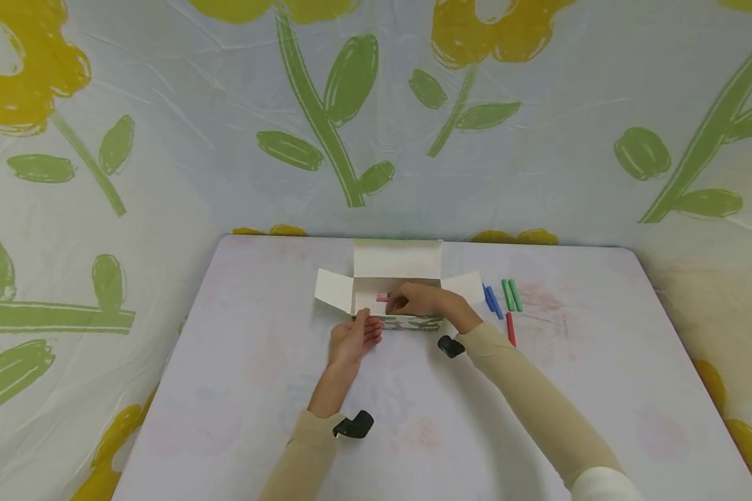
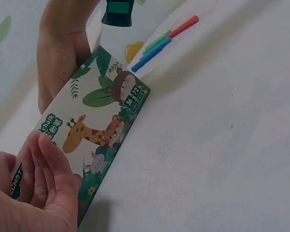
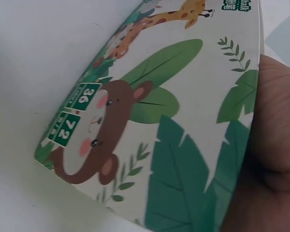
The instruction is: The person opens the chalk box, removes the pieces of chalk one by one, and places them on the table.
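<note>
An open cardboard chalk box (image 1: 413,322) printed with jungle animals stands toward the far side of the table, its flaps spread. My left hand (image 1: 351,339) grips the near wall at its left end, thumb over the rim and fingers along the printed outside. My right hand (image 1: 416,299) reaches down into the box from the right, fingers curled. Beside those fingers a pink chalk (image 1: 382,297) shows inside; whether they pinch it is hidden. In the right wrist view the box wall (image 3: 193,87) covers the fingertips.
Right of the box lie two blue chalks (image 1: 494,303), two green chalks (image 1: 511,295) and a red chalk (image 1: 510,328). The box's right flap (image 1: 464,287) reaches close to the blue ones. A flower-printed cloth (image 1: 388,167) hangs behind the table (image 1: 257,299).
</note>
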{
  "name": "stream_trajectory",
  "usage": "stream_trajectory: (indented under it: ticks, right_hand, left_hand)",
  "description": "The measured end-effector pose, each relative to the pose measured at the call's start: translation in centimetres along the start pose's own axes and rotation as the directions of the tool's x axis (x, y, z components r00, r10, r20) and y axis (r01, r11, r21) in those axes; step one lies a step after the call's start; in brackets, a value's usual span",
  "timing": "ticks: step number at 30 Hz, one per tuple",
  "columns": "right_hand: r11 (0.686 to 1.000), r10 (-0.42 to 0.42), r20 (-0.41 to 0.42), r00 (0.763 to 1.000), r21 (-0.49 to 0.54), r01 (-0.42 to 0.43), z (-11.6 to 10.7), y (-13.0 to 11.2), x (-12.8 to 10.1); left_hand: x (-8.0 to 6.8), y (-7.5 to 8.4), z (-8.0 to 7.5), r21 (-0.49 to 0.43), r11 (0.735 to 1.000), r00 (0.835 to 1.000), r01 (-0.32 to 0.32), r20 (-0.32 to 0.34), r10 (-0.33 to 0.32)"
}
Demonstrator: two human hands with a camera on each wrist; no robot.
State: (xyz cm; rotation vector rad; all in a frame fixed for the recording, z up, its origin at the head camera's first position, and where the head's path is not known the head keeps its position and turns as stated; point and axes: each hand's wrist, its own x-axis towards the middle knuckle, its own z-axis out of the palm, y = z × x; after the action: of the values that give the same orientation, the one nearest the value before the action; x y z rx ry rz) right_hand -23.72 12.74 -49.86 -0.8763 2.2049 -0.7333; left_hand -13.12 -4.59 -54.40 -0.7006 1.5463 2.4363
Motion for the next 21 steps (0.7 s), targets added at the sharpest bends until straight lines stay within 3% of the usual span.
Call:
stream_trajectory:
  ticks: [7, 12, 16, 21]
  right_hand:
    - [0.996, 0.055, 0.101, 0.993, -0.077, -0.048, -0.6, -0.3, 0.8]
    - [0.995, 0.068, 0.114, 0.991, -0.082, -0.059, -0.6, 0.0, 1.0]
    - [0.998, 0.031, 0.074, 0.997, -0.053, -0.027, -0.6, 0.0, 0.5]
    - [0.998, -0.011, -0.047, 0.999, -0.067, 0.008, -0.7, -0.3, -0.5]
  left_hand:
    - [0.3, -0.3, 0.0, -0.027, 1.000, 1.000, 0.008, 0.007, -0.008]
    - [-0.1, -0.1, 0.1, -0.024, 1.000, 1.000, 0.003, 0.011, -0.002]
    - [-0.1, 0.0, 0.1, -0.029, 1.000, 1.000, 0.000, 0.008, 0.000]
    - [0.0, 0.0, 0.0, -0.031, 1.000, 1.000, -0.001, 0.008, 0.001]
